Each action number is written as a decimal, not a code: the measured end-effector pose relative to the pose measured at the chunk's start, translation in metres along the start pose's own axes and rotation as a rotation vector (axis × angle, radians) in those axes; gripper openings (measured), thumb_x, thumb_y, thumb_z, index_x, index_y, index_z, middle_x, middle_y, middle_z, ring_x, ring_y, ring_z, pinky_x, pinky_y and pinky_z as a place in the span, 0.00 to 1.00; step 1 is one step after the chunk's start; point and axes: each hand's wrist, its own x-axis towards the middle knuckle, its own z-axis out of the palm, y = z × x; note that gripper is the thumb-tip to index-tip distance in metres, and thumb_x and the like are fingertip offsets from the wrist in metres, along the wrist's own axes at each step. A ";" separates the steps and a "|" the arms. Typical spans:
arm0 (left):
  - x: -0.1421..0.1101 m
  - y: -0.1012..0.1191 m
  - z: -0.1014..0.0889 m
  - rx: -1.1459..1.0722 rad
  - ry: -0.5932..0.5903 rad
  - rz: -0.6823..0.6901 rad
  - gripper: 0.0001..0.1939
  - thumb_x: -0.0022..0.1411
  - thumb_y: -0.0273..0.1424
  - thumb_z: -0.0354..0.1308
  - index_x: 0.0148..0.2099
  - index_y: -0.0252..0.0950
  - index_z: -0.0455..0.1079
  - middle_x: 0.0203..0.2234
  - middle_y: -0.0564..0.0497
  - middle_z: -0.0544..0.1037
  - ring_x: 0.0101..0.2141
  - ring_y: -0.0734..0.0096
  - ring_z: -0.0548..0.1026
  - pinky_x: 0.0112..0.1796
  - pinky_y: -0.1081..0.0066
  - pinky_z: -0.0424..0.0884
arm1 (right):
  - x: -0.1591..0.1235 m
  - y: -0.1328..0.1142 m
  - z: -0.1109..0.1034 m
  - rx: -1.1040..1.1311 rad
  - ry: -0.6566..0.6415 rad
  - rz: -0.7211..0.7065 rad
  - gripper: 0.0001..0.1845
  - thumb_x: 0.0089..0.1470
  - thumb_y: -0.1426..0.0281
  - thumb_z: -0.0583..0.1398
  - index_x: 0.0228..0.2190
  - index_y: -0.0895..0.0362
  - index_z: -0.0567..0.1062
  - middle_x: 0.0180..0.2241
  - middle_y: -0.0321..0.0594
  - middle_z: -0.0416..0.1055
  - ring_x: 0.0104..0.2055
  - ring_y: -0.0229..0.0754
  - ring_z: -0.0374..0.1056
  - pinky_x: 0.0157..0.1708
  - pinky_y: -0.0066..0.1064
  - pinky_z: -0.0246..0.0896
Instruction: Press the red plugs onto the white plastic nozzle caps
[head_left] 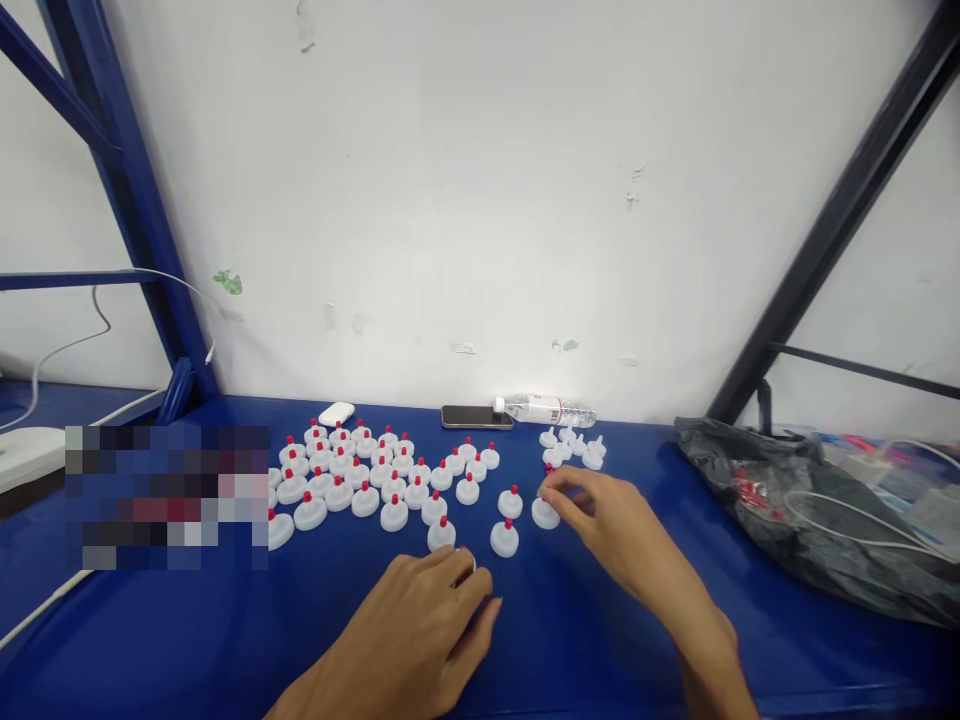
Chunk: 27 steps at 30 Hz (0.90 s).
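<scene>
Several white round caps with red tips [365,478] stand in rows on the blue tabletop [225,640]. A small cluster of plain white caps [573,447] lies further back right. My right hand [600,515] pinches a white cap [545,514] at its top, fingers closed round a red tip. My left hand [427,625] rests low on the table with fingers curled over a white cap [466,560] that is mostly hidden beneath them. Two finished caps [507,520] stand between the hands.
A phone [477,417], a lying water bottle [546,409] and a small white case [336,413] sit by the white wall. A black plastic bag [810,510] with a white cable lies right. Blue and black frame struts rise at both sides. A blurred patch covers the left.
</scene>
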 end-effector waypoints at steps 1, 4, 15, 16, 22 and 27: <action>0.000 0.000 0.000 0.000 -0.061 -0.027 0.07 0.72 0.27 0.50 0.40 0.41 0.68 0.34 0.54 0.75 0.32 0.66 0.78 0.27 0.66 0.62 | 0.001 0.001 0.001 -0.028 -0.029 0.004 0.11 0.64 0.63 0.58 0.36 0.48 0.80 0.34 0.34 0.80 0.35 0.45 0.75 0.35 0.33 0.62; 0.000 -0.002 0.001 -0.001 -0.155 -0.095 0.07 0.74 0.28 0.49 0.46 0.42 0.69 0.44 0.51 0.76 0.40 0.64 0.79 0.31 0.66 0.67 | 0.004 0.002 0.005 -0.065 -0.108 -0.004 0.11 0.64 0.65 0.57 0.35 0.49 0.80 0.30 0.33 0.80 0.32 0.44 0.75 0.32 0.33 0.59; 0.001 -0.004 0.005 0.040 -0.179 -0.129 0.10 0.74 0.27 0.48 0.49 0.42 0.69 0.49 0.48 0.75 0.44 0.63 0.78 0.33 0.69 0.70 | 0.006 -0.005 0.018 -0.024 -0.175 -0.034 0.09 0.64 0.65 0.59 0.38 0.49 0.80 0.36 0.34 0.83 0.37 0.45 0.78 0.36 0.31 0.62; 0.002 -0.004 0.004 0.046 -0.183 -0.126 0.10 0.74 0.27 0.48 0.49 0.41 0.69 0.49 0.48 0.75 0.45 0.63 0.78 0.33 0.69 0.70 | 0.006 -0.005 0.018 -0.030 -0.162 -0.028 0.09 0.64 0.64 0.59 0.38 0.48 0.80 0.35 0.34 0.83 0.37 0.45 0.78 0.37 0.31 0.62; 0.002 -0.003 0.003 0.052 -0.188 -0.119 0.11 0.74 0.27 0.47 0.49 0.42 0.69 0.49 0.48 0.75 0.44 0.63 0.78 0.32 0.69 0.71 | 0.005 -0.004 0.019 -0.045 -0.130 -0.028 0.12 0.66 0.61 0.57 0.38 0.48 0.80 0.35 0.34 0.83 0.36 0.45 0.77 0.36 0.32 0.63; 0.002 -0.004 0.003 0.054 -0.194 -0.122 0.11 0.74 0.27 0.47 0.49 0.42 0.69 0.49 0.48 0.75 0.45 0.62 0.78 0.32 0.68 0.71 | 0.006 -0.006 0.018 -0.038 -0.114 -0.030 0.12 0.66 0.61 0.57 0.39 0.48 0.80 0.34 0.34 0.83 0.36 0.45 0.78 0.37 0.32 0.62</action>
